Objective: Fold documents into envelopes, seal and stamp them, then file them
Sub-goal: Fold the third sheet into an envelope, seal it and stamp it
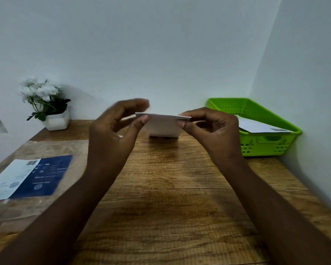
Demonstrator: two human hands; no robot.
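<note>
A small folded white paper [163, 125] hangs just above the wooden table [170, 178], near its far middle. My left hand [113, 134] pinches the paper's left top corner between thumb and fingers; the fingertips are blurred. My right hand [210, 129] pinches the right top corner. The paper's lower edge sits close to the tabletop; whether it touches is unclear. A green plastic basket [271, 144] at the far right holds a white envelope [260, 127] lying flat inside.
A clear plastic sleeve [36, 150] with a blue and white printed sheet [31, 178] lies on the table's left side. A white pot of white flowers [55, 121] stands at the back left. Walls close the back and right.
</note>
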